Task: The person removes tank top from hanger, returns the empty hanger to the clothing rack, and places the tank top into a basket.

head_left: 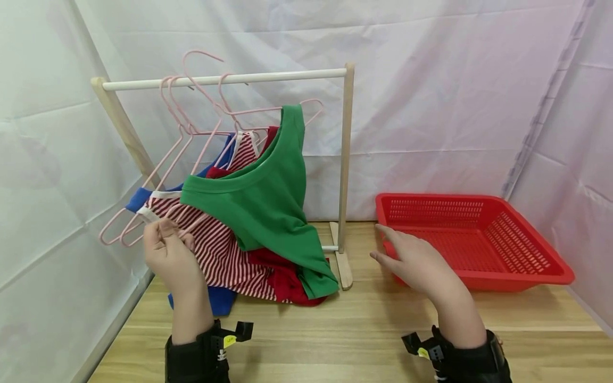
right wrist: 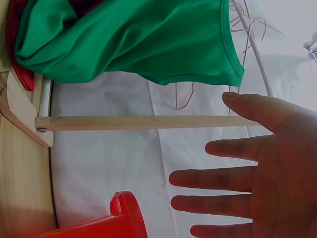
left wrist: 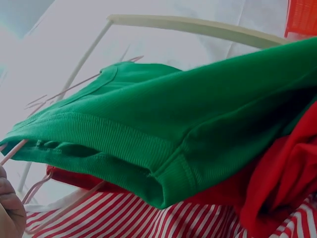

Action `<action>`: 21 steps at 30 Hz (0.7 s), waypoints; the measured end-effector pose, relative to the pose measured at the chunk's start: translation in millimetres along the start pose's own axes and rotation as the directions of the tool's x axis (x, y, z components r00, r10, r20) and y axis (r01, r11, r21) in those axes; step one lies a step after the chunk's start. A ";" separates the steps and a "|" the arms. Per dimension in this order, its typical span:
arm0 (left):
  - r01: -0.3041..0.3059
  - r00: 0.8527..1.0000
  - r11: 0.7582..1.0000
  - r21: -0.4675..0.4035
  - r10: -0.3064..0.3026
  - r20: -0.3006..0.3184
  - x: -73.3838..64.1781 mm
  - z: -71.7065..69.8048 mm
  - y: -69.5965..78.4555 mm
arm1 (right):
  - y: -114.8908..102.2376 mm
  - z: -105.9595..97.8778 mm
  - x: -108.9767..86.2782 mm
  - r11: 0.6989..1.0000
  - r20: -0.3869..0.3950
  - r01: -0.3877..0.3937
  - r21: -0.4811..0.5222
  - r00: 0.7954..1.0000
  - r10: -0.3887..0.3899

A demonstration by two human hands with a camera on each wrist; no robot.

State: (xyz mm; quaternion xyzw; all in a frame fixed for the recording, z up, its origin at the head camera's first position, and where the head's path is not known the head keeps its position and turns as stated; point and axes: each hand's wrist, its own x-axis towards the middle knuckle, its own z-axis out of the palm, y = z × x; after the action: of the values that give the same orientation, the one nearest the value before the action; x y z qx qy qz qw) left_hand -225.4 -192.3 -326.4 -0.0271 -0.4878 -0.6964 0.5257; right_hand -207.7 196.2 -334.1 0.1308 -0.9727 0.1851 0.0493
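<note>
My left hand (head_left: 170, 255) has its fingers curled and pinches the lower left end of a pink hanger (head_left: 203, 146). On that hanger is a green tank top (head_left: 268, 186), its straps over both sides; its hook rises above the rack's white bar (head_left: 268, 77). In the left wrist view the green fabric (left wrist: 148, 109) fills the middle, with fingertips (left wrist: 10, 203) at the left edge. Behind it hang a red-and-white striped top (head_left: 215, 255), a dark red garment (head_left: 292, 282) and a blue one (head_left: 221, 300). My right hand (head_left: 416, 260) is held with straight, spread fingers, touching nothing.
The wooden rack post (head_left: 347, 159) stands between my hands, its foot (head_left: 344, 268) on the wooden table (head_left: 306, 340). A red plastic basket (head_left: 479, 276) sits at the right, behind my right hand. White sheets (head_left: 431, 106) enclose the back and sides.
</note>
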 end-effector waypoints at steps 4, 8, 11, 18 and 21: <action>0.055 0.998 0.991 -0.120 -0.059 -0.029 5.5 -5.1 -0.2 | 0.3 -2.3 -0.6 1.000 0.000 -0.002 0.000 1.000 0.002; 0.095 0.994 0.969 -0.229 -0.105 -0.033 9.7 -8.7 0.5 | 1.4 -4.7 -1.3 1.000 -0.010 -0.004 -0.002 1.000 0.004; 0.108 0.992 0.957 -0.271 -0.122 -0.034 12.0 -10.5 0.9 | 2.2 -7.0 -1.7 1.000 -0.020 -0.006 0.001 1.000 0.006; 0.076 0.996 0.934 -0.350 -0.087 -0.016 14.6 -11.8 -2.4 | 2.7 -13.5 -6.0 1.000 -0.040 -0.002 0.008 0.999 0.002; 0.058 0.998 0.924 -0.378 -0.063 -0.002 14.0 -11.0 -2.1 | 4.0 -13.7 -6.4 0.999 -0.079 0.037 0.005 0.996 -0.036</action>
State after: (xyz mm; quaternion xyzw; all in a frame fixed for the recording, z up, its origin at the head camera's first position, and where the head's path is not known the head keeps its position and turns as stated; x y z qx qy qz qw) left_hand -228.0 -210.0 -325.9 -0.1078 -0.3414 -0.7934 0.4923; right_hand -202.0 206.4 -323.7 0.1414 -0.9669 0.1923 0.0907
